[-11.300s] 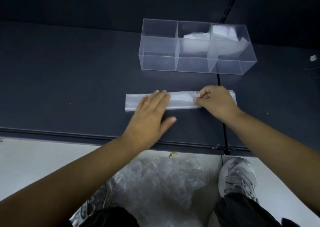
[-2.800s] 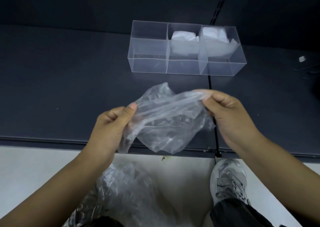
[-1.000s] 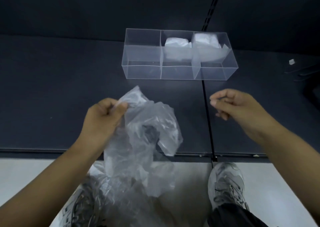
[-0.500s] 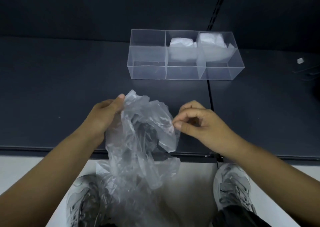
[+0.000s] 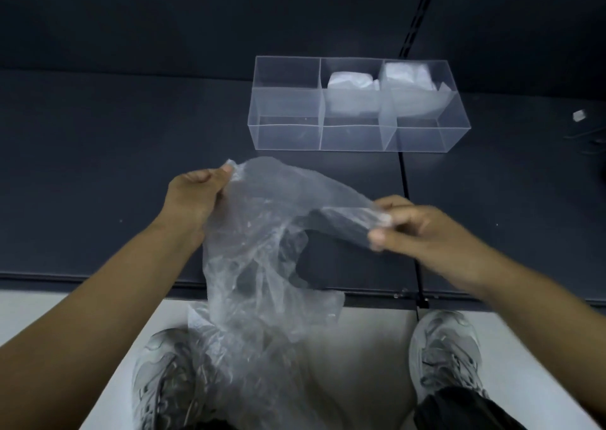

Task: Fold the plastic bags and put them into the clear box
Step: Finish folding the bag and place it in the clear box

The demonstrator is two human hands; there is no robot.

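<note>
Fingers of the left hand (image 5: 193, 196) are curled round one upper corner of a crumpled clear plastic bag (image 5: 262, 249), thumb on top, above the dark table (image 5: 98, 167). The right hand (image 5: 413, 229), slightly blurred, pinches the other end of the bag's top edge between thumb and fingertips, so the film is stretched between the two hands. The rest of the bag hangs loose and wrinkled below them, past the table's near edge and down over the pale floor (image 5: 367, 364), between the left shoe (image 5: 157, 380) and the right shoe (image 5: 446, 351). Whether more plastic lies on the floor beneath it I cannot tell.

Beyond the hands and well apart from them, the clear box (image 5: 288, 134) stands on the table, three compartments in a row. One folded bag (image 5: 351, 82) sits in the middle compartment and a second folded bag (image 5: 406, 75) in the right one. A small white object (image 5: 579, 115) lies on the table far to the right.
</note>
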